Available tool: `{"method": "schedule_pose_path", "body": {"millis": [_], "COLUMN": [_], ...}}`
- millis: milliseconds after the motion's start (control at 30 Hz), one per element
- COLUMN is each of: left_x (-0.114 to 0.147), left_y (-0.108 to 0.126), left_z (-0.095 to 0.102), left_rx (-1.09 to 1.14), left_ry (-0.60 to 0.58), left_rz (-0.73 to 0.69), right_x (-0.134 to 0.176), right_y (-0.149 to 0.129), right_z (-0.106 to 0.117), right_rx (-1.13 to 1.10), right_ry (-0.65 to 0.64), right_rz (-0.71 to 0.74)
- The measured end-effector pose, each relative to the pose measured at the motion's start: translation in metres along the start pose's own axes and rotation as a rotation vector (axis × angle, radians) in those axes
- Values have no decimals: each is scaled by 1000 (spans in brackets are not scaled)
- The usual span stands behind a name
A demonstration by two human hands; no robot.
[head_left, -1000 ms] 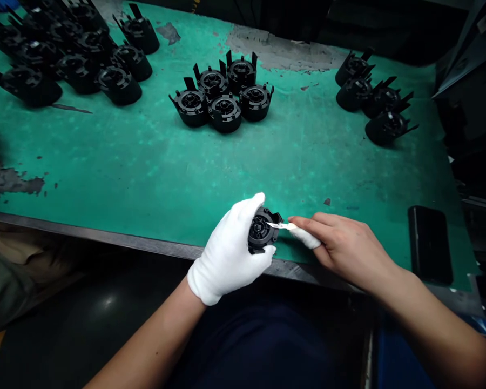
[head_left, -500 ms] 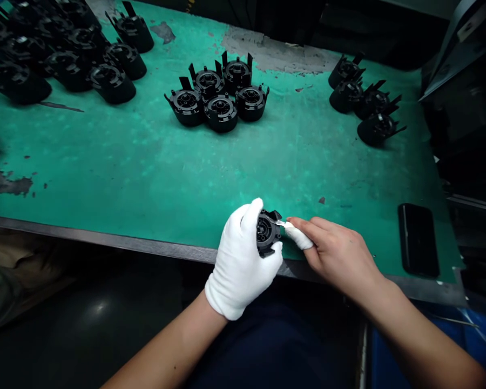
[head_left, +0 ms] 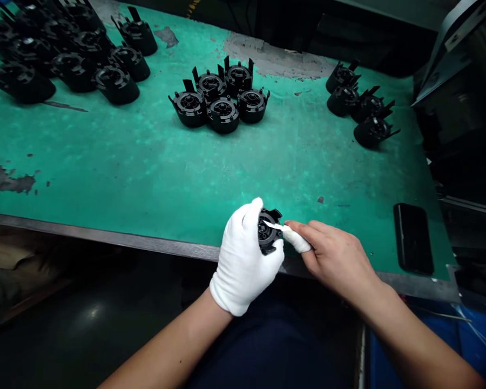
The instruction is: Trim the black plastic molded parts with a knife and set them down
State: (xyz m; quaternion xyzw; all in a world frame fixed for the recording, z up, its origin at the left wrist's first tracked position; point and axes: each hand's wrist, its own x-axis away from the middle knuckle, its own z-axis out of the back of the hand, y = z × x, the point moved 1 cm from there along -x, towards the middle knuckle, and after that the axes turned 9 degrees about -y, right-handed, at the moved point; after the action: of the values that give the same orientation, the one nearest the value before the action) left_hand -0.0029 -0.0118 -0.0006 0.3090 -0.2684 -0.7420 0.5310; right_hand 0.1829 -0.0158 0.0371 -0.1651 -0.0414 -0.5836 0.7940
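My left hand (head_left: 247, 256), in a white glove, is closed around a round black plastic part (head_left: 270, 237) with ribs and upright tabs. The glove hides much of its left side. In my right hand (head_left: 336, 251), bare except for a white wrap on the thumb, a small knife (head_left: 274, 225) with a thin pale blade is pinched between thumb and forefinger. Its blade lies over the face of the black part, pointing left towards the middle. Whether the tip touches the plastic I cannot tell. Both hands are above the front edge of the green table (head_left: 146, 178).
Several similar black parts stand in a cluster (head_left: 222, 111) at the table's middle back. More are crowded at the back left (head_left: 73, 70), and another group (head_left: 370, 132) is at the right. A black phone (head_left: 413, 237) lies near the right front corner.
The knife's blade has moved left, from the right rim of the black part to over its middle. My left hand keeps its hold. The view has shifted slightly.
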Motion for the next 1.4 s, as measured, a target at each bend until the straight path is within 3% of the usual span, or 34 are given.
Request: {"method": "schedule_pose_path", "body": {"millis": [167, 400, 667, 800, 900, 1067, 1233, 1400], "left_x": [2, 1, 1, 1, -2, -9, -14, -20], "left_y": [3, 2, 5, 4, -3, -18, -23, -23], "left_z": [-7, -9, -10, -11, 1, 35, 34, 25], "left_rx": [-54, -51, -47, -44, 7, 101, 86, 88], "left_ry": [52, 79, 69, 71, -13, -279, -288, -294], "left_rz": [12, 4, 20, 20, -14, -78, -56, -86], "right_x": [-1, 3, -3, -5, 2, 16, 13, 7], "right_y": [1, 7, -4, -4, 4, 16, 10, 2], "right_z": [-5, -2, -1, -3, 1, 11, 7, 6], "right_rx": [13, -135, 10, -58, -194, -319, -297, -248], "right_ry": [83, 5, 47, 67, 22, -159, -156, -275], "right_rz": [-67, 43, -55, -64, -31, 41, 162, 197]}}
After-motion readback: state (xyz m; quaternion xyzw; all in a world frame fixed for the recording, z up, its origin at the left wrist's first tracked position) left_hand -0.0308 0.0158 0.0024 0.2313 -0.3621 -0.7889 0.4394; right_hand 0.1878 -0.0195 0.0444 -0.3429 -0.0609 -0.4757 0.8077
